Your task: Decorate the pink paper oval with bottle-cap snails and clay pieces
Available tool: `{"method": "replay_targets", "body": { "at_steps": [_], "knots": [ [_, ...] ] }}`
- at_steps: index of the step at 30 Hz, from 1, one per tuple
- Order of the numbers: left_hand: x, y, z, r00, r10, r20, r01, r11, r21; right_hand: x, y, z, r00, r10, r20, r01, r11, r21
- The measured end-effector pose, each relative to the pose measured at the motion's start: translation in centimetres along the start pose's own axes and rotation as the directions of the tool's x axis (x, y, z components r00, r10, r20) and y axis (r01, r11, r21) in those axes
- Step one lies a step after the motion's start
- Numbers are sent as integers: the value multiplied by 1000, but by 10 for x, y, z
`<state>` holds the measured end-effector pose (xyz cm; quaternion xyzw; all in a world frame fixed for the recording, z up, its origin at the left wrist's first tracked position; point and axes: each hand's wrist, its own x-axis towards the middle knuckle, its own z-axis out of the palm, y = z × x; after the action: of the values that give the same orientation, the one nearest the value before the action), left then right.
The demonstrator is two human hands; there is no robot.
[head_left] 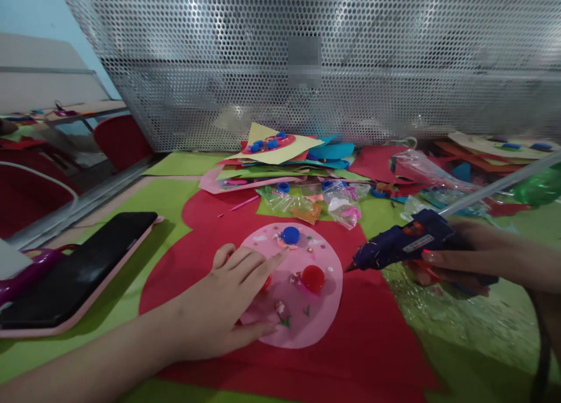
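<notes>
A pink paper disc lies on a large red sheet. It carries a blue bottle cap, a red cap and small bits of decoration. My left hand rests flat on the disc's left side, fingers stretched out toward the blue cap, partly hiding another red piece. My right hand grips a dark blue glue gun with a clear glue stick out the back. Its nozzle points left, just off the disc's right edge.
A black phone in a pink case lies at the left on green paper. Behind the disc are clear bags of small pieces and a pile of coloured paper cutouts. A perforated metal screen closes the back.
</notes>
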<state>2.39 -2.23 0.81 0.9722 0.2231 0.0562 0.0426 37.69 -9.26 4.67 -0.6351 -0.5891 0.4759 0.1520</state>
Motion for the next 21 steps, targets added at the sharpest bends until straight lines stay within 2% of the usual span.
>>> {"method": "replay_targets", "body": {
  "at_steps": [5,9,13,17,19,21],
  "knots": [
    [0,1,-1,999,-34,-6,34,999,-21,-1,-2,1,1000,12,8,-12,1000,-19],
    [-1,2,-2,1000,4,8,-4,999,-36,0,-2,1,1000,29,2,-29,999,-25],
    [-6,6,-2,996,49,-74,-54,996,-69,-1,0,-1,1000,29,-4,-29,999,-24],
    [-12,8,0,975,172,-140,-186,977,-99,-2,0,-1,999,-23,29,23,1000,11],
    [-14,8,1,961,248,-119,-259,962,-89,-1,-1,0,1000,-13,8,13,1000,17],
    [-15,8,0,960,275,-53,-279,956,-89,0,-2,1,1000,11,-4,-11,1000,25]
  ]
}}
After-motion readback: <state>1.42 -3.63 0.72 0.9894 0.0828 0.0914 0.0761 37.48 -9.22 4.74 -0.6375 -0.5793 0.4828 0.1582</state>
